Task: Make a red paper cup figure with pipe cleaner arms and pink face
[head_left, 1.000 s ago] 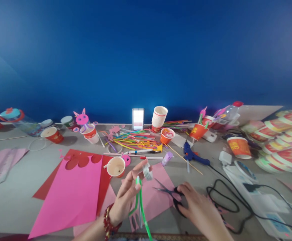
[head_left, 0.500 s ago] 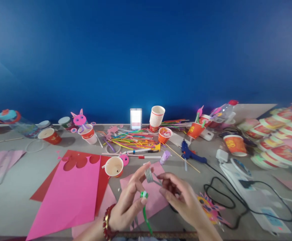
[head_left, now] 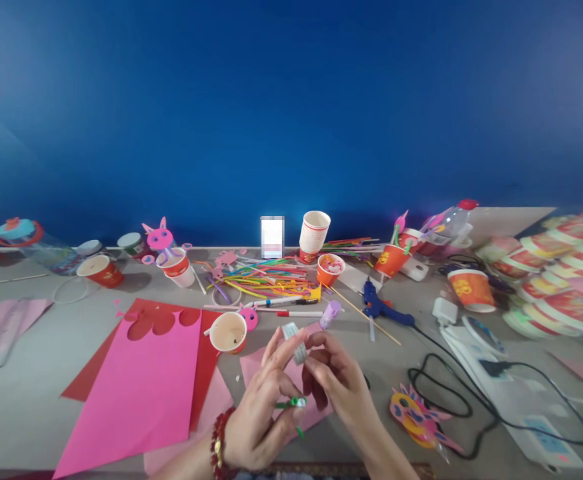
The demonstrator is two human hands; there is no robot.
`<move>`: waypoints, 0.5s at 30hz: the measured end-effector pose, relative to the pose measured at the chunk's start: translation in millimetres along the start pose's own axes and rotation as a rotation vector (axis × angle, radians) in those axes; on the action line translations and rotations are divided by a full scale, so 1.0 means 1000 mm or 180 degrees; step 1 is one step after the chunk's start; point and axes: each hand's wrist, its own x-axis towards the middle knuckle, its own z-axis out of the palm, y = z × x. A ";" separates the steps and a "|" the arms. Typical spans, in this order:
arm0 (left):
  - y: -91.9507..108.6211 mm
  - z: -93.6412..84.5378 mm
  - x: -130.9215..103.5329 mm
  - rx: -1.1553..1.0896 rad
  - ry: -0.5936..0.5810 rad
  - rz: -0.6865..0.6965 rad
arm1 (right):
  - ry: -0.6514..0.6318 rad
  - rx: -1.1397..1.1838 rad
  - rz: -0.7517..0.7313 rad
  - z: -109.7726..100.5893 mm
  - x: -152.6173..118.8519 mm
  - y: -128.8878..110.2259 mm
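Observation:
My left hand (head_left: 261, 407), with a dark red bead bracelet at the wrist, is closed. Thumb and fingers pinch a green straw-like piece (head_left: 288, 403) with a whitish end. A pale grey strip (head_left: 294, 342) with fine lines lies against its index finger. Closed fingers of my right hand (head_left: 334, 377) grip that strip from the other side, close against the left fingertips. Below both hands lies a light pink sheet (head_left: 254, 363), partly covered by them. A purple tube-like piece (head_left: 330, 313) is just beyond my fingers.
Bright pink paper (head_left: 146, 380) overlaps red paper (head_left: 84, 373) on the left. A paper cup (head_left: 228, 333) stands ahead. Coloured sticks (head_left: 266, 279) are heaped behind it. Rightward are a blue glue gun (head_left: 384, 309), its black cord, a power strip (head_left: 516, 400) and a paper face (head_left: 419, 417).
My right hand has come in closer to the left, against the pale strip. The left hand has turned, tilting the strip and swinging the green piece from hanging down to lying nearly level.

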 end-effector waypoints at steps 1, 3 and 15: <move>-0.003 0.001 -0.001 0.0034 -0.0057 0.0077 | 0.0053 0.0068 -0.0040 0.002 0.000 0.002; -0.009 0.002 -0.002 0.0103 -0.0185 0.0243 | 0.0151 0.0170 -0.0131 0.005 0.001 0.009; -0.013 0.009 -0.008 0.0122 -0.0160 0.0161 | 0.0213 0.0261 -0.0070 0.009 0.003 0.011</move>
